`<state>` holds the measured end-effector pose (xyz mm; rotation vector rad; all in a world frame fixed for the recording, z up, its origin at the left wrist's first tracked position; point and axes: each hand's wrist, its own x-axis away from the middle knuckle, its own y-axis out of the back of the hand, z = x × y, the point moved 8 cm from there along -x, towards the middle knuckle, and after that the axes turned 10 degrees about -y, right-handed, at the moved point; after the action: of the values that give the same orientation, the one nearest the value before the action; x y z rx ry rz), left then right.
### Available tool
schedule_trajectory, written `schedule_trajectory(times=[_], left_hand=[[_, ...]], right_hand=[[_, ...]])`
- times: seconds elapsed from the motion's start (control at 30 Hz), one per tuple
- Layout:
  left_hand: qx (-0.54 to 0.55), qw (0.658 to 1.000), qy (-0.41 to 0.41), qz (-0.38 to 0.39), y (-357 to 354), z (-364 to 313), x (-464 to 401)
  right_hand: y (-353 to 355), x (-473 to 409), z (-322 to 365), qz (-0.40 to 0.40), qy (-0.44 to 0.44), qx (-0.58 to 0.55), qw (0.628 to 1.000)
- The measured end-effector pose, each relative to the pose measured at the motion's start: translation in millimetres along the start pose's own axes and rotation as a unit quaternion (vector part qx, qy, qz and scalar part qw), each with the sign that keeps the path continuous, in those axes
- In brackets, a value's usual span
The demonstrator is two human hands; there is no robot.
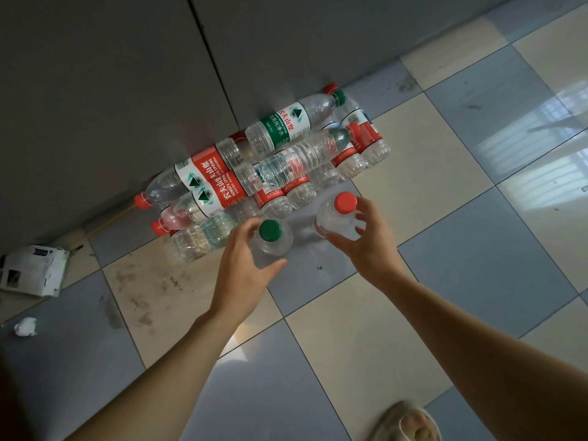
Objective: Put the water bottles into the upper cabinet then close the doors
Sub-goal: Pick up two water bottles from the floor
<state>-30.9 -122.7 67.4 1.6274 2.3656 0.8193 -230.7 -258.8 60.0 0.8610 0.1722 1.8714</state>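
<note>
Clearly the task is at an early stage: nearly all the bottles are on the floor and none can be seen stored. Taking the heap of water bottles (pixel 270 160) as the landmark, nearest the camera, well short of it, a foot in a pale slipper (pixel 405 423) stands on the tiled floor (pixel 366 329). Just on the near side of the heap, the left hand (pixel 245 268) curls round an upright green-capped bottle (pixel 270 233), thumb on its near side and fingers on its far side. The right hand (pixel 370 237) grips an upright red-capped bottle (pixel 342 211) in the same way. Both bottles seem just off or barely on the floor; I cannot tell which. So the step in hand looks like picking up a pair, with a dozen or so left lying in the heap. The floor is chequered grey and cream, glossy, scuffed to the left of the heap, where a torn white carton (pixel 33 270) and a crumpled tissue (pixel 25 326) lie. Behind the heap, touching its far bottles, rise grey cabinet doors (pixel 127 74), closed; the upper cabinet is out of view.
</note>
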Motion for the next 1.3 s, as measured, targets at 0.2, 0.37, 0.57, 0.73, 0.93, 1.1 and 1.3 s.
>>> schedule_trajectory(times=[0.2,0.37,0.57,0.73,0.93,1.1,1.3], left_hand=[[0.09,0.992,0.048,-0.08,-42,44,-4],[0.127,0.984,0.045,-0.117,-54,57,-11],[0.119,0.988,0.045,-0.09,-37,39,-1],[0.135,0.986,0.055,-0.08,17,-14,21],[0.147,0.987,0.009,-0.059,121,-155,27],[0.158,0.985,-0.047,-0.052,232,-318,47],[0.136,0.979,-0.103,-0.113,368,-509,85]], right_hand=[[-32,-28,-48,0.006,-0.046,-0.056,0.997],[-43,-43,-62,-0.035,-0.056,-0.086,0.994],[-36,-14,-38,-0.043,-0.049,-0.087,0.994],[-8,44,24,-0.018,-0.033,-0.079,0.996],[64,121,176,0.031,0.031,-0.076,0.996],[155,206,338,0.028,0.102,-0.089,0.99],[257,306,525,0.058,0.19,-0.092,0.976]])
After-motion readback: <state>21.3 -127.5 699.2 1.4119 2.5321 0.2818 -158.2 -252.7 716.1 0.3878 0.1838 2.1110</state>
